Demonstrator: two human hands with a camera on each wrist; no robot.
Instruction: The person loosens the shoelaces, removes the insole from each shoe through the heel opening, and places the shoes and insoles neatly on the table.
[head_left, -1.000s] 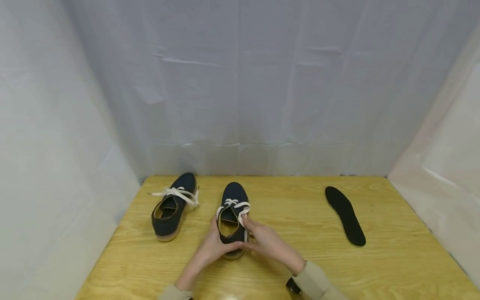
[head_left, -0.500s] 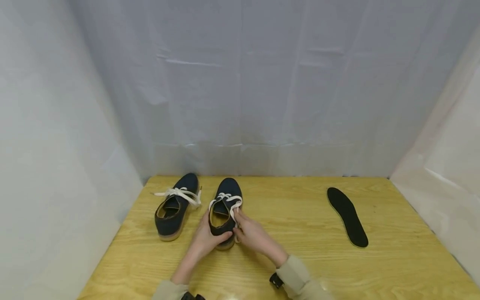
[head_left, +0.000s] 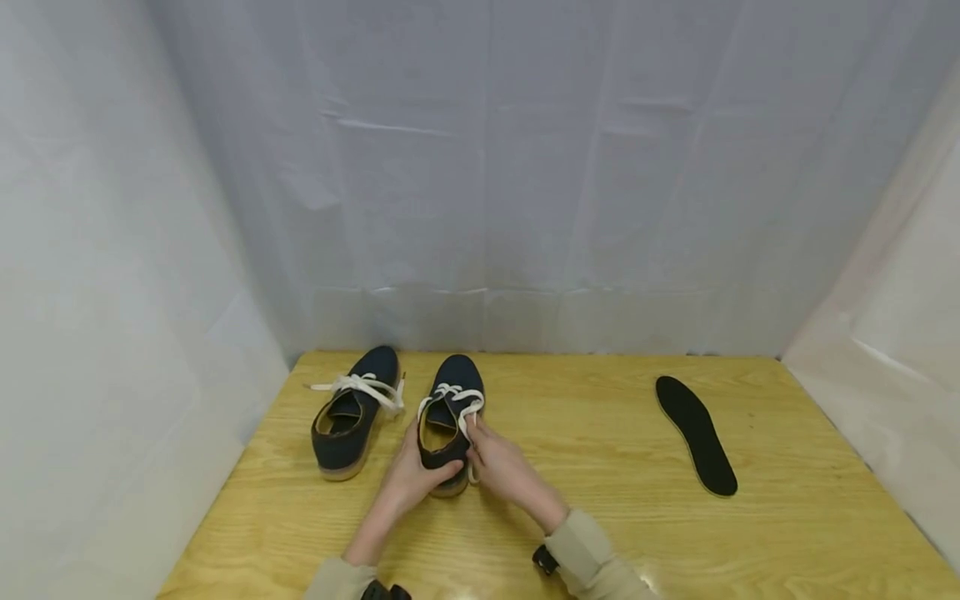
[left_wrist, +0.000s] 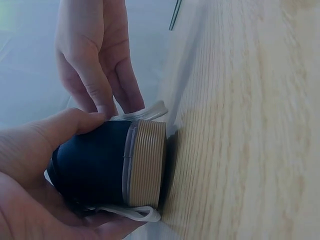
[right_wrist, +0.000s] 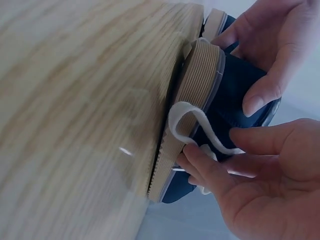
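A dark navy lace-up shoe (head_left: 459, 377) rests on its sole on the table, toe pointing away. My left hand (head_left: 412, 477) grips it around the heel, thumb across the back. On its right side my right hand (head_left: 508, 471) holds the shoe, with thumb and fingertips against the upper by the loose white lace (right_wrist: 202, 120). In the left wrist view the heel (left_wrist: 95, 165) and ribbed tan sole show. The inside of the shoe looks yellowish; my right fingertips are partly hidden in the head view.
A matching shoe (head_left: 341, 448) stands to the left, its white laces lying loose across it. One black insole (head_left: 697, 435) lies flat at the right on the wooden table (head_left: 585, 417). Pale sheeting (head_left: 480, 208) hangs at the back and both sides.
The held shoe has shifted left and slightly away with both hands, closer to the other shoe. My right thumb has come off the heel to the shoe's side. The last half second shows little motion.
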